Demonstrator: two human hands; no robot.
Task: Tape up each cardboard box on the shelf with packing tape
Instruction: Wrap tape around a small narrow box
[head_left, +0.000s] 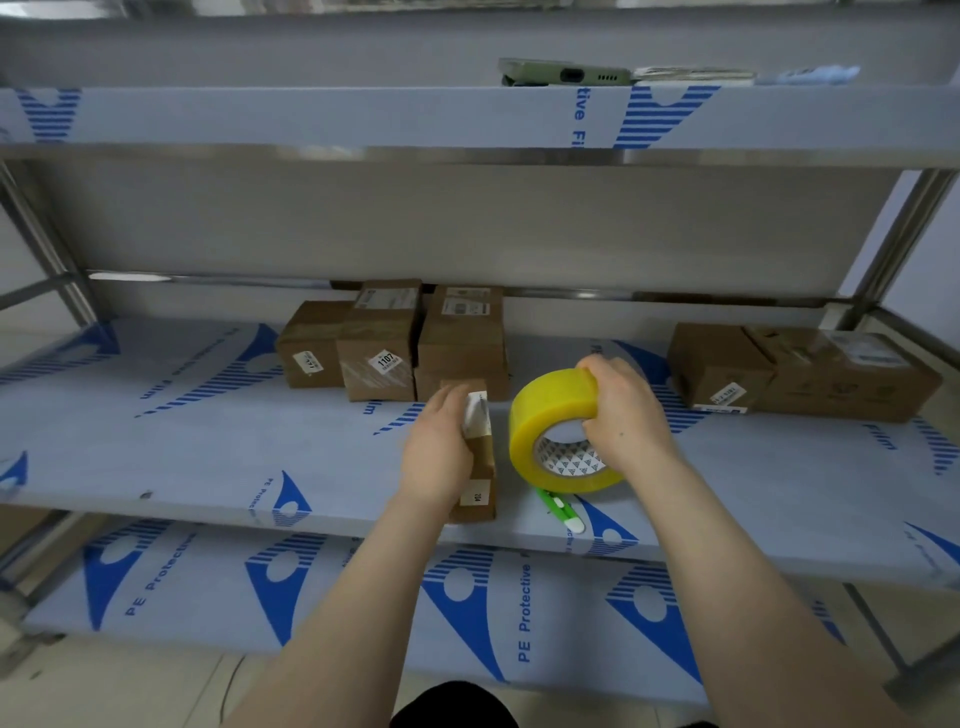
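Yellow tape (550, 410) gripped by R hand (628, 410), L hand (436, 447) grips small box (482, 460), green cutter (560, 506) below, stacked boxes (382, 358) behind

Box label (385, 360) reads "1107"; shelf film (524, 613) reads "PE Protective".

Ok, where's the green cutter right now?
Head view: the green cutter lies on the middle shelf near its front edge, right of the small box, partly hidden by the yellow tape roll the right hand holds.

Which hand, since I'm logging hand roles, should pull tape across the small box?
Right. The right hand grips the yellow tape roll beside the small box, which the left hand holds.
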